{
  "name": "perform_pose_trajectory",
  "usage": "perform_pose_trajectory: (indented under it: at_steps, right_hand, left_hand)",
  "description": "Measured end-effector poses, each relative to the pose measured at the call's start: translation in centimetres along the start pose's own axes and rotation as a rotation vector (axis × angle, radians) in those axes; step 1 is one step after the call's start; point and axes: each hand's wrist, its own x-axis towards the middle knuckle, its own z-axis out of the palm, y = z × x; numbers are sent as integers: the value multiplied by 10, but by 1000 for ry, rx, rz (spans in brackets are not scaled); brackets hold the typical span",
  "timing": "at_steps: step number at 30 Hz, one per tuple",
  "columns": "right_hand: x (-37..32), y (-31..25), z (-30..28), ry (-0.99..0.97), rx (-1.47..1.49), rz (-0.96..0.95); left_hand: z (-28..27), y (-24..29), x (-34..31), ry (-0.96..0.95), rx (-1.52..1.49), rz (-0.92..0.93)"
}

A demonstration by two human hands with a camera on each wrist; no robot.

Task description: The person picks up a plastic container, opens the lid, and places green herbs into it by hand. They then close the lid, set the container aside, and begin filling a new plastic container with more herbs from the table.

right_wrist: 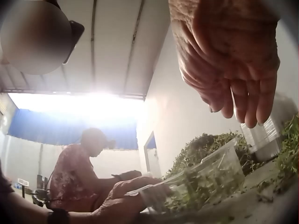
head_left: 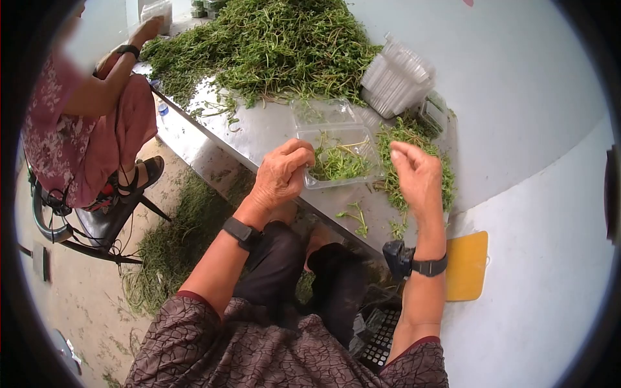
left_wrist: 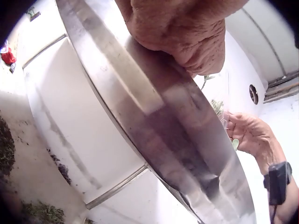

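A clear plastic clamshell box [head_left: 374, 169] lies on the metal table with its lid [head_left: 317, 111] laid back on the far side. Green leafy stems [head_left: 339, 163] partly fill its base. My left hand [head_left: 283, 173] grips the box's left wall, fingers curled over the rim. Beside the box's right end is my right hand [head_left: 419, 178], over a small heap of greens [head_left: 390, 132]. In the right wrist view, its fingers [right_wrist: 252, 100] hang nearly straight with nothing held. The left wrist view shows the left hand [left_wrist: 182, 32] above the table edge, its fingertips hidden.
A large pile of greens [head_left: 278, 48] covers the table's far part. Nested empty clear boxes [head_left: 398, 77] lean at the wall, by a filled box [head_left: 433, 113]. Another person [head_left: 97, 110] sits at left. Stems [head_left: 174, 239] litter the floor; a yellow board [head_left: 467, 266] stands right.
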Motion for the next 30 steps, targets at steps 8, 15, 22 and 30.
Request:
perform_pose_trajectory:
  at_steps: [8, 15, 22, 30]
  right_hand:
    - [-49, 15, 22, -82, -220, -278]
    - [-69, 12, 34, 13, -150, -271]
    - [-84, 28, 39, 38, 15, -232]
    - [-85, 34, 40, 25, 104, -255]
  left_hand:
    - [-1, 5, 2, 64, 2, 9]
    - [-7, 10, 1, 98, -171, -131]
    - [-28, 53, 49, -272, 173, 102]
    - [12, 42, 51, -659, 358, 53]
